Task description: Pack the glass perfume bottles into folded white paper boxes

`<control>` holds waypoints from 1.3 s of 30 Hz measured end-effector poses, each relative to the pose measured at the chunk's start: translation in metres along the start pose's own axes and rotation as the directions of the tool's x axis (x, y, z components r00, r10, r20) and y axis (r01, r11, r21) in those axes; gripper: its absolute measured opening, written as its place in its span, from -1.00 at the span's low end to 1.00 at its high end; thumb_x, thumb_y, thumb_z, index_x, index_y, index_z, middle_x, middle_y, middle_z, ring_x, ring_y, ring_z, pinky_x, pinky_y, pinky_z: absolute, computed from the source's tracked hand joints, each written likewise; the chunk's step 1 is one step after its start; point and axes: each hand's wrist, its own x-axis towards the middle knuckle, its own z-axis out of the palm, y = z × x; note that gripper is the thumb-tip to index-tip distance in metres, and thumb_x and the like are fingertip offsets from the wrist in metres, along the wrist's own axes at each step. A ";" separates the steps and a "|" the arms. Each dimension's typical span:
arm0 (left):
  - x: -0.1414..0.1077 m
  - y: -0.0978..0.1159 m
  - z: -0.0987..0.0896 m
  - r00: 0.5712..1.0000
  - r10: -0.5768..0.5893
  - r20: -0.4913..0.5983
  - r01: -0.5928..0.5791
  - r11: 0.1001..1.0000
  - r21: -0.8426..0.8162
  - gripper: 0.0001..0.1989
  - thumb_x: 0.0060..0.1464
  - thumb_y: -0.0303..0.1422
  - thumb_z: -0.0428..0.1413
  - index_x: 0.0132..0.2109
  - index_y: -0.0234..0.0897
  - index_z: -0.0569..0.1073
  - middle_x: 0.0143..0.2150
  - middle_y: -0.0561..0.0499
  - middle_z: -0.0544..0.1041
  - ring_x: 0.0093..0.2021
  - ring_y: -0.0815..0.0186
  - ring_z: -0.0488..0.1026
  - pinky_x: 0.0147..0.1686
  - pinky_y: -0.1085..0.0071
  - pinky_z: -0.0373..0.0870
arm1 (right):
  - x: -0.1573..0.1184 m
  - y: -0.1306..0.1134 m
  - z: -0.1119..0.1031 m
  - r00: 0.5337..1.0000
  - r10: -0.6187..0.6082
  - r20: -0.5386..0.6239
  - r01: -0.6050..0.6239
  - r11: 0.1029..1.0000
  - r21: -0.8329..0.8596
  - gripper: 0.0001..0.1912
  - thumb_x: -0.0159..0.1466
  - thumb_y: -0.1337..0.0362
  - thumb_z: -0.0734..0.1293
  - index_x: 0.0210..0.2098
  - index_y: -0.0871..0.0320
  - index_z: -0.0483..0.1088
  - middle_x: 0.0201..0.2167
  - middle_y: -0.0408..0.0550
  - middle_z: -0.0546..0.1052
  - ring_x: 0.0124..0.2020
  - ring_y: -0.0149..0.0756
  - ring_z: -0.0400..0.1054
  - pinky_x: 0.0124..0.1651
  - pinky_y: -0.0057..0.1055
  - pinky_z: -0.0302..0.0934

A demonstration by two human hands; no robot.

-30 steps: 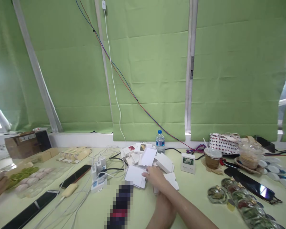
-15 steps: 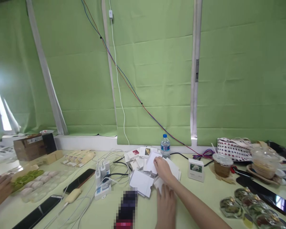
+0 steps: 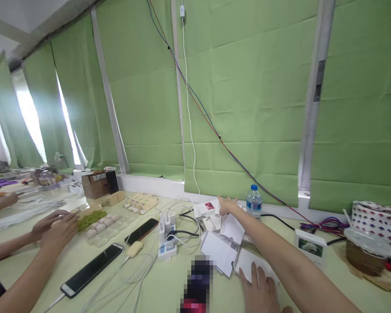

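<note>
White cards and flat boxes (image 3: 220, 252) lie in a loose pile on the pale table. My right hand (image 3: 227, 206) reaches over the pile to its back, fingers spread beside a white box with a red flower picture (image 3: 209, 206). Whether it touches that box is unclear. Nearer to me, my left hand (image 3: 260, 289) rests with its fingers apart on a white card (image 3: 256, 266) at the pile's front right.
A water bottle (image 3: 254, 201) stands behind the pile. To the left are a power strip (image 3: 167, 248), cables and two phones; another person's hands (image 3: 57, 228) are farther left. A flower box (image 3: 310, 248) and a lidded cup (image 3: 366, 252) stand right.
The view has turned left. My right hand has moved from the middle of the pile to its back, and its fingers have spread. My left hand now lies on a card at the front right.
</note>
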 end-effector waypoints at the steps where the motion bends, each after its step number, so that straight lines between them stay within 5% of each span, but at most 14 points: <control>1: -0.002 0.001 -0.005 1.000 -0.011 0.027 0.011 1.000 -0.002 -0.36 -0.03 -0.08 0.12 0.15 -0.37 0.36 0.24 -0.38 0.27 0.27 -0.34 0.03 0.10 -0.50 -0.23 | 0.004 -0.002 -0.001 0.999 -0.004 0.032 0.004 1.000 -0.005 -0.66 0.31 0.20 0.29 0.05 0.17 0.31 0.02 0.01 0.41 -0.07 -0.19 0.39 -0.07 -0.13 0.33; 6: -0.012 0.015 -0.033 0.996 -0.050 0.072 0.052 0.998 -0.031 -0.33 0.05 -0.05 0.05 0.20 -0.42 0.29 0.28 -0.37 0.21 0.29 -0.23 0.02 0.19 -0.35 -0.27 | -0.005 0.000 0.001 0.997 -0.067 0.037 0.067 0.998 -0.008 -0.65 0.32 0.21 0.29 0.06 0.18 0.30 0.03 0.02 0.40 -0.07 -0.20 0.38 -0.06 -0.12 0.33; 11: -0.017 0.023 -0.047 0.995 -0.045 0.093 0.048 0.998 -0.031 -0.36 0.07 -0.05 0.06 0.19 -0.38 0.31 0.27 -0.34 0.23 0.27 -0.19 0.08 0.22 -0.22 -0.13 | -0.030 0.006 -0.010 0.965 -0.183 -0.187 0.190 0.982 0.021 -0.64 0.31 0.20 0.29 0.08 0.16 0.29 0.07 0.02 0.38 -0.02 -0.16 0.36 -0.02 -0.07 0.29; 16: -0.016 0.026 -0.057 0.992 -0.126 0.032 0.124 0.991 0.050 -0.57 0.16 -0.30 0.01 0.17 -0.29 0.32 0.27 -0.25 0.25 0.09 -0.08 0.34 0.00 0.05 0.30 | -0.076 0.009 -0.061 0.838 -0.232 -0.493 0.288 0.957 0.040 -0.18 0.24 0.28 0.30 0.35 0.19 -0.21 0.24 0.19 0.16 0.26 -0.04 0.01 0.26 -0.02 -0.06; 20: -0.007 0.022 -0.068 0.996 -0.086 -0.035 0.089 0.990 0.112 -0.62 0.18 -0.49 -0.08 0.13 -0.27 0.33 0.18 -0.21 0.34 -0.05 0.10 0.44 -0.20 0.30 0.36 | -0.165 0.035 -0.089 0.718 -0.166 -0.676 0.294 0.953 0.077 -0.06 0.22 0.06 0.27 0.36 0.26 -0.35 0.21 0.23 0.15 0.24 0.02 0.00 0.24 -0.06 -0.03; 22: -0.002 0.017 -0.074 0.998 -0.025 -0.059 0.035 0.984 0.173 -0.64 0.15 -0.50 -0.04 0.08 -0.26 0.38 0.09 -0.18 0.41 0.00 0.07 0.39 -0.11 0.28 0.31 | -0.218 0.051 -0.081 0.773 -0.091 -0.628 0.236 0.960 0.152 -0.14 0.25 -0.02 0.22 0.36 0.19 -0.23 0.10 0.18 0.30 0.12 0.02 0.18 0.12 -0.07 0.12; 25: 0.003 0.010 -0.081 0.998 -0.008 -0.067 0.022 0.977 0.210 -0.61 0.09 -0.52 0.03 0.09 -0.29 0.38 0.05 -0.20 0.43 0.07 -0.01 0.31 0.03 0.16 0.21 | -0.282 0.068 -0.042 0.940 0.156 -0.303 -0.093 0.973 0.212 -0.27 0.26 -0.06 0.17 0.30 0.20 0.05 -0.04 0.21 0.44 -0.03 0.05 0.34 -0.06 -0.12 0.26; 29: 0.003 0.010 -0.084 0.990 -0.094 -0.102 0.117 0.960 0.254 -0.52 -0.06 -0.50 0.17 0.06 -0.44 0.38 -0.06 -0.31 0.45 0.01 -0.15 0.34 -0.05 0.08 0.27 | -0.317 0.078 0.013 0.953 0.301 -0.035 -0.298 0.951 0.079 -0.36 0.21 -0.04 0.24 0.11 0.31 0.33 -0.11 0.28 0.50 -0.11 0.17 0.41 -0.12 -0.06 0.27; 34: 0.001 0.013 -0.087 0.964 -0.252 -0.087 0.265 0.944 0.197 -0.42 -0.08 -0.30 0.24 0.09 -0.34 0.32 0.10 -0.30 0.31 -0.05 -0.13 0.39 -0.18 0.15 0.33 | -0.316 0.101 0.023 0.919 0.348 -0.185 -0.347 0.937 0.037 -0.57 0.34 0.05 0.12 -0.03 0.20 0.40 -0.18 0.13 0.54 -0.20 -0.02 0.48 -0.26 -0.27 0.28; 39: 0.004 0.007 -0.089 0.947 -0.321 0.017 0.321 0.942 -0.096 -0.14 -0.29 -0.46 0.32 0.19 -0.35 0.14 0.21 -0.35 0.17 -0.02 -0.10 0.42 -0.13 0.20 0.30 | -0.318 0.123 0.029 0.911 0.313 -0.268 -0.294 0.950 0.108 -0.65 0.39 0.25 0.03 -0.02 0.13 0.38 -0.16 0.02 0.54 -0.22 -0.15 0.49 -0.26 -0.33 0.26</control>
